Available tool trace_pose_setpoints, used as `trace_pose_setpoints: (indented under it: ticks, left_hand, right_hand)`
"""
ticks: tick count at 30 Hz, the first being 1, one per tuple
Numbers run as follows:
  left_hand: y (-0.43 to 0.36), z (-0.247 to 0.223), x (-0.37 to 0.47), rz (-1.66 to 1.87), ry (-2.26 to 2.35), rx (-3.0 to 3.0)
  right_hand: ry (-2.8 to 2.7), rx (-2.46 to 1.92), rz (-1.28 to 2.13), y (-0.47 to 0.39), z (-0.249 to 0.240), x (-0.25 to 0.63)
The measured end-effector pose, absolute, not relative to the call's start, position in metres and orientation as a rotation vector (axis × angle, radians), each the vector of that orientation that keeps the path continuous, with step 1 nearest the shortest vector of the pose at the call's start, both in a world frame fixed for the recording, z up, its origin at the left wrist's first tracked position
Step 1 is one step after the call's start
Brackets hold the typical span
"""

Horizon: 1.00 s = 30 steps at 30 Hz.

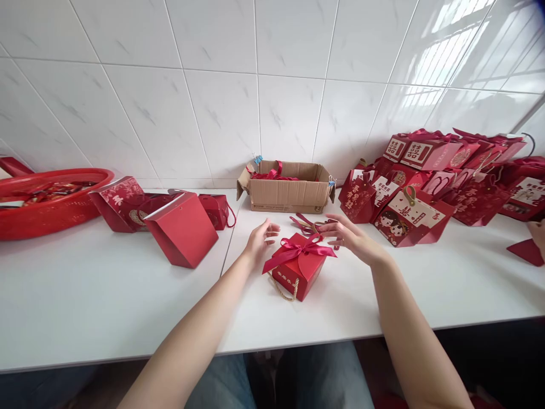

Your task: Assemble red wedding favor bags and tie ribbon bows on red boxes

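Note:
Between my two hands a red gift box [298,275] stands on the white table, with a crimson ribbon bow [301,247] tied on its lid. A twisted rope handle [286,294] hangs down its front. My left hand [260,241] is just left of the box, its fingers apart and nothing in them. On the other side, my right hand [351,237] hovers right of the bow with fingers spread, also holding nothing. Several loose ribbon strips [305,222] lie behind the box, partly hidden by it and near my right fingers.
An open cardboard carton [289,196] with red ribbons stands against the tiled wall. Red boxes [183,230] and a red plastic basket [55,218] of small packets are on the left. Stacked decorated gift boxes [413,213] fill the back right. Another person's hand [539,236] shows at the right edge.

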<state>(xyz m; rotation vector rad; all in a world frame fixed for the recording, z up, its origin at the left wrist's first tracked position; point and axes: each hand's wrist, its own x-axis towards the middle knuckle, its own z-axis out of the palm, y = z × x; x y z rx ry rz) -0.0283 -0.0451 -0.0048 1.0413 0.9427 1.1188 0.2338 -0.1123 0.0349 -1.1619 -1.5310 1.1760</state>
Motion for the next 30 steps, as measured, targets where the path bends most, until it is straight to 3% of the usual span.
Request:
trace_pose_setpoints:
  ticks: [8,16,23,30]
  left_hand:
    - [-0.032,-0.019,-0.027,1.156,0.915,1.051]
    - [-0.034,-0.018,-0.027,1.142,0.941,1.102]
    - [-0.038,-0.019,-0.024,1.138,0.983,1.201]
    - [-0.039,-0.017,-0.024,1.129,0.982,1.231]
  right_hand:
    - [-1.741,-1.232,0.706,-0.169,-0.008,0.181]
    - [-1.479,-1.264,0.728,-0.198,-0.019,0.153]
    - [-1.127,-1.575,0.388,-0.238,-0.037,0.234]
    - [-0.963,-1.824,0.116,-0.191,-0.041,0.336]
